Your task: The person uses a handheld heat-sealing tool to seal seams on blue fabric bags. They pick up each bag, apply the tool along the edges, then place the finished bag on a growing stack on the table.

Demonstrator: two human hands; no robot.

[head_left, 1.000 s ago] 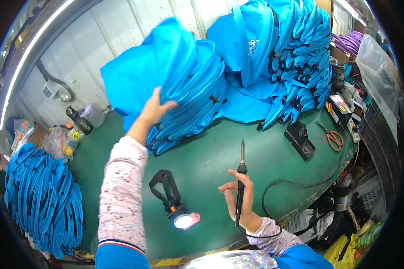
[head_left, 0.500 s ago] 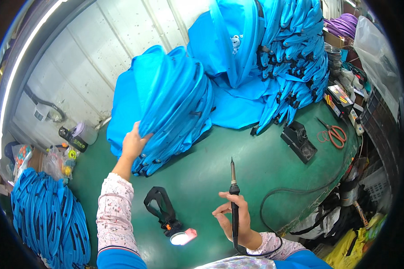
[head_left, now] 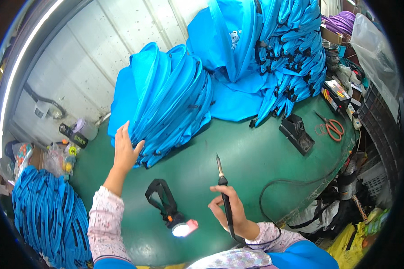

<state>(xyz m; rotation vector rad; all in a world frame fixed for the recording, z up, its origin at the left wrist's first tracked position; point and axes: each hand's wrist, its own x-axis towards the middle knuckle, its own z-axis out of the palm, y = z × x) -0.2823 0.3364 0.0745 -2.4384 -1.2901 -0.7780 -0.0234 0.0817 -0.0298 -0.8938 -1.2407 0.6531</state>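
My right hand (head_left: pixel 231 207) holds a black-handled soldering iron (head_left: pixel 226 204) upright, its metal tip pointing away from me. Fingers spread, my left hand (head_left: pixel 126 145) is at the near left edge of a stack of blue fabric pieces (head_left: pixel 166 98) with curved rims; whether it touches the cloth I cannot tell. A lit headlamp (head_left: pixel 179 229) with a black strap lies on the green table (head_left: pixel 202 170) between my forearms. The iron's black cord (head_left: pixel 267 193) loops out to the right.
A soldering iron stand (head_left: pixel 297 134) and orange-handled scissors (head_left: pixel 333 129) are at the right. Behind is a tall pile of blue fabric pieces (head_left: pixel 296 54). Another blue bundle (head_left: pixel 49 219) stands at the lower left, with a dark bottle (head_left: pixel 74 136) beyond it.
My left hand has let go of the stack's edge and its fingers have spread. The soldering iron in my right hand has shifted slightly left and now tilts more to the left.
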